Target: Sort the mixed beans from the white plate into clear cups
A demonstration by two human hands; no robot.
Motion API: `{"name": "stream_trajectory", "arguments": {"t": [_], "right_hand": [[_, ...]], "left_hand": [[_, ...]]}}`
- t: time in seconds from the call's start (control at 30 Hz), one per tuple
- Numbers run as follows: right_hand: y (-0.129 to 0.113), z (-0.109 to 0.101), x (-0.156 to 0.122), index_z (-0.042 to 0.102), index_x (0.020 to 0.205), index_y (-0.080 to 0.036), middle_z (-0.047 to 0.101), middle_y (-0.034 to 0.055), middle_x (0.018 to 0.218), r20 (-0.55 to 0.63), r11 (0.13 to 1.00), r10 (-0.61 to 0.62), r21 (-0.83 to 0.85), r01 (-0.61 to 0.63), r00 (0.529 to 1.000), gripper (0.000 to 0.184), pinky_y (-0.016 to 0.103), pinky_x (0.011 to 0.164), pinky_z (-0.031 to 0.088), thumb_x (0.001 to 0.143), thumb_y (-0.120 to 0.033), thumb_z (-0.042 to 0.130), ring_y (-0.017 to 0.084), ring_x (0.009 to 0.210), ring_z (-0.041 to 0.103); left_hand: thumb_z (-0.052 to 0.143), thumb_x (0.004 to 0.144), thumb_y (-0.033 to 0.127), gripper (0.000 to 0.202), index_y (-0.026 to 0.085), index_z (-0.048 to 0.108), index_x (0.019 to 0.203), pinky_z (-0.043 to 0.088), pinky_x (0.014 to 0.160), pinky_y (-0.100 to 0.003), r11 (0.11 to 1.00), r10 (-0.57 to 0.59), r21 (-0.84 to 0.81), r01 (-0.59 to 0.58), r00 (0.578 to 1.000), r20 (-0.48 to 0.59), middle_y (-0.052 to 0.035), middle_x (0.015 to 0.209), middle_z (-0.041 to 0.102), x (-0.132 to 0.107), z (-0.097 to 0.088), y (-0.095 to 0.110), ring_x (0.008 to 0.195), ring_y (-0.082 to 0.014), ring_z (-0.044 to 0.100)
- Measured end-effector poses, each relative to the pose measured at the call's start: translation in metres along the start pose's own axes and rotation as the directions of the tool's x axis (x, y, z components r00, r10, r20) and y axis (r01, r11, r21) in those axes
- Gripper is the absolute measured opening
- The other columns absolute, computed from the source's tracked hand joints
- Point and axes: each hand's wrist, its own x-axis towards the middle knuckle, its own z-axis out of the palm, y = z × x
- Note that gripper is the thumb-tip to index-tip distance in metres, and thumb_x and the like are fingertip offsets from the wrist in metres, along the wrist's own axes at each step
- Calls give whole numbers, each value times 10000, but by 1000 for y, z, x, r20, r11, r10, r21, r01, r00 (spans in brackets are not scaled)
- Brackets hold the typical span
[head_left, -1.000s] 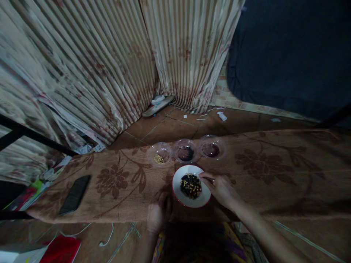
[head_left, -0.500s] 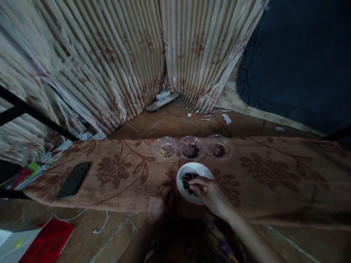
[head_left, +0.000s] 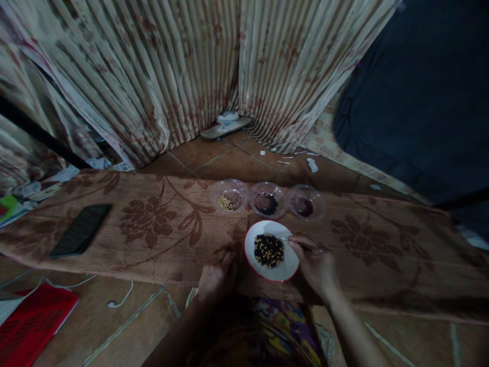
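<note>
Pinching a thin tool (head_left: 301, 245) between thumb and fingertips of the right hand (head_left: 315, 262), just at the right rim of the white plate (head_left: 254, 265); too small to tell what kind of tool. Half a second ago lay over the plate with that hand, hiding part of the bean heap (head_left: 269, 250); now drawn back to the edge, leaving the mixed dark and pale beans bare in the plate's middle. So nothing touching the heap at this instant. Cannot tell whether a bean sits at the tool's tip.

Resting the left hand (head_left: 217, 275) on the flowered cloth of the counter (head_left: 153, 229), just left of the plate, fingers loosely bent, nothing in them, much as before.

Standing in a row just beyond the plate: left bowl (head_left: 229, 196) with a few pale beans, middle bowl (head_left: 266, 200) with dark ones, right bowl (head_left: 304, 202) with reddish ones. Lying well apart at the left of the counter: a dark phone (head_left: 81, 237).
</note>
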Motion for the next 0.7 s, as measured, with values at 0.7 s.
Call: {"name": "stream_trajectory", "arguments": {"t": [0.7], "right_hand": [[-1,19,1,719,888,-223,739,57,879,36,975,-165,-144,168,986,269,313,742,516,919,-408,525,209,827,684]], "left_hand": [[423,932,209,194,198,614,964,494,688,-270,999,-22,27,21,1000,7,-42,808,633,0,-1,3,762,-155,596]]}}
